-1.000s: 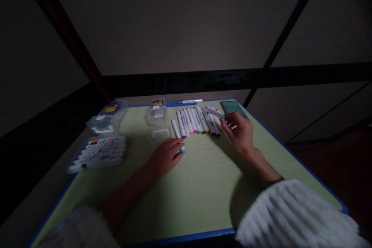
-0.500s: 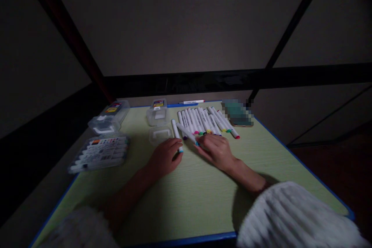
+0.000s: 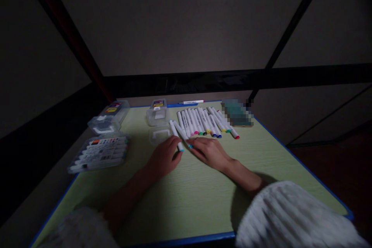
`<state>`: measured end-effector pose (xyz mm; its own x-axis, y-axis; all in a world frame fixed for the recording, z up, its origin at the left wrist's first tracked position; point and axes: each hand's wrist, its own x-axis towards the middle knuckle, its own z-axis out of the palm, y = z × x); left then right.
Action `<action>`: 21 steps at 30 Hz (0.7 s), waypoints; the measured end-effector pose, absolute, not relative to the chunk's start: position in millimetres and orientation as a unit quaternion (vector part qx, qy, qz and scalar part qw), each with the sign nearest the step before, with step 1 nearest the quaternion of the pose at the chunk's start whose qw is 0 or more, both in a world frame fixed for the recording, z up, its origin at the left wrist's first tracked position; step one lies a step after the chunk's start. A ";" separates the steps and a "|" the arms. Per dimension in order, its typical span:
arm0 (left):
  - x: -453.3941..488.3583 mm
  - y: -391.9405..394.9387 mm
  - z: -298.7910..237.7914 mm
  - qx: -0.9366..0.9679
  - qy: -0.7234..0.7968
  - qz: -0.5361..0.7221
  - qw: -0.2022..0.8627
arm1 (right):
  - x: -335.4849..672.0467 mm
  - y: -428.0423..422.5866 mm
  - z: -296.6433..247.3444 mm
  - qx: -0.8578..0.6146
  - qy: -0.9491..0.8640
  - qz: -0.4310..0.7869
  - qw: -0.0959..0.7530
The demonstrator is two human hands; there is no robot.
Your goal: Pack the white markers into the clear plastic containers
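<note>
On a pale green table (image 3: 203,193) lies a row of several white markers with coloured caps (image 3: 200,122). My left hand (image 3: 164,159) rests on the table with its fingertips on a white marker with a light blue cap (image 3: 176,135). My right hand (image 3: 210,152) lies beside it, its fingers stretched toward a second marker with a teal cap (image 3: 183,134), which sits next to the first. Both hands lie fairly flat, fingers extended and touching the marker ends.
A clear case filled with markers (image 3: 100,152) sits at the left edge. Behind it stands a clear box (image 3: 109,118). Two small clear boxes (image 3: 158,114) stand left of the marker row. A single pen (image 3: 192,102) and a blurred flat object (image 3: 236,113) lie at the far edge.
My right hand came from the far right of the marker row, carrying a teal-capped marker leftward, and laid it down beside the blue-capped marker under my left hand.
</note>
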<state>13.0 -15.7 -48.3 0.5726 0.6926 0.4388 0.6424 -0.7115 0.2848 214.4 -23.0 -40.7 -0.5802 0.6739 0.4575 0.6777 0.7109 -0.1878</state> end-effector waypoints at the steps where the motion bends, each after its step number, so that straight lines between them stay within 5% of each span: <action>1: 13.3 -15.7 -48.4 0.886 0.374 0.270 0.046 | 213.7 -22.9 -41.0 -0.379 -0.892 0.002 0.248; 21: 14.0 -16.1 -45.9 0.893 0.371 0.251 0.044 | 211.4 -20.8 -42.5 -0.363 -0.907 0.026 0.211</action>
